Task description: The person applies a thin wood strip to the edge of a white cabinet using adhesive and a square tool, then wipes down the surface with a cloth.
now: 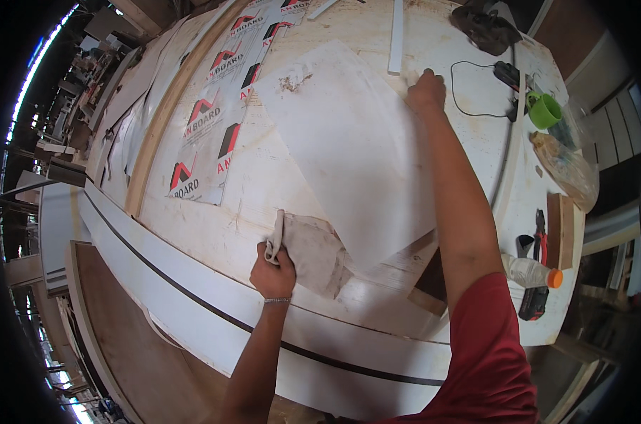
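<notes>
A grey-beige cloth (pixel 310 253) is bunched in my left hand (pixel 273 274), its fingers closed round one rolled edge while the rest spreads on the table to the right. A large white sheet (pixel 356 155) with a brown smudge near its far left corner lies slantwise across the middle of the table. At the sheet's far right edge is my right hand (pixel 427 92), with its fingers closed on that edge; the fingertips are partly hidden. My right forearm passes over the sheet's right side.
Printed plastic film (pixel 206 134) and a long wooden strip (pixel 172 92) lie to the left. A white strip (pixel 397 39) stands out beyond the sheet. On the right are a green cup (pixel 544 111), red-handled pliers (pixel 540 237), an orange-capped bottle (pixel 529 271) and a black cable (pixel 456 99).
</notes>
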Tool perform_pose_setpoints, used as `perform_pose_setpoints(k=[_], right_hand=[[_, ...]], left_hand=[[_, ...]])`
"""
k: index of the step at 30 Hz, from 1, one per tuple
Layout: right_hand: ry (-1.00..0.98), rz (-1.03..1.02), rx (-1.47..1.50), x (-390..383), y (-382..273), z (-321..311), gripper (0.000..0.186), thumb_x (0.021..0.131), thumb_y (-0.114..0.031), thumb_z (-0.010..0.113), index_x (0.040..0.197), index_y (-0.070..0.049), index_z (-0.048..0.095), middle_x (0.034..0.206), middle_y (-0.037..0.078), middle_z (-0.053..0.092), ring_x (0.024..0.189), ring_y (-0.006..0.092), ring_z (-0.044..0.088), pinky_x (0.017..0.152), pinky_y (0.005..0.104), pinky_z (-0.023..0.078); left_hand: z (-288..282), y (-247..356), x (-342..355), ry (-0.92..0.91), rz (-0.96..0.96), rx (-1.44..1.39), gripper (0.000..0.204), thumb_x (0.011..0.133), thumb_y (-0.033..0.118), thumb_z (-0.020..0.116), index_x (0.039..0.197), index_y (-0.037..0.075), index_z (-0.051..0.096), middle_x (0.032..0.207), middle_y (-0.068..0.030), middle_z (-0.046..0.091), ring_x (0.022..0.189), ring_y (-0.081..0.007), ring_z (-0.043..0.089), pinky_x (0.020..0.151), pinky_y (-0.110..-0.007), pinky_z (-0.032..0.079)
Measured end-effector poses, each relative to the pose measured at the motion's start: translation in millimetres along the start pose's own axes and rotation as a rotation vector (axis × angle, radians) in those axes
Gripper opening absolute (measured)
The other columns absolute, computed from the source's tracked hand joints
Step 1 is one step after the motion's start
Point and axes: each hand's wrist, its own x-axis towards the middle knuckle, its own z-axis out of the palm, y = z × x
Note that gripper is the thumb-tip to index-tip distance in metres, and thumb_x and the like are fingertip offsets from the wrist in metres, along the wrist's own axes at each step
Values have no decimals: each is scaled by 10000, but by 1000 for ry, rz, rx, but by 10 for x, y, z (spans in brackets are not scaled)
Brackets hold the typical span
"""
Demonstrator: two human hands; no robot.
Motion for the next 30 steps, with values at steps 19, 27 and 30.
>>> perform_pose_setpoints(k=[19, 27, 30], right_hand=[[-1357, 178, 1561, -6653, -1732, -1947, 375, 1019, -137, 552, 1373, -73, 450, 1229, 122, 620, 1043, 232, 660, 880, 390, 571], [-2119, 260, 1553, -10147, -2933, -1878, 561, 986, -29, 489, 1528, -91, 362, 1434, 109, 526, 1304, 254, 545, 1105, 427, 461], [-2366, 155, 1255, -11303, -3144, -2196, 542, 968, -14, 515, 1493, -80, 397, 1439, 124, 530, 1313, 263, 547, 1117, 440, 452]], left_hand=[[-3486, -1542, -1965, 53, 453, -532, 447, 870, 114, 700, 1310, 73, 631, 1202, -149, 624, 1093, -289, 570, 953, -385, 486], [-5899, -4213, -4032, 152, -178, -562, 348, 886, 171, 736, 1219, 87, 685, 1130, -91, 660, 1045, -236, 609, 939, -365, 485], [-6165, -4731, -4759, 508, -472, -618, 310, 891, 186, 768, 1146, 49, 656, 1054, -75, 630, 921, -183, 626, 813, -304, 506]])
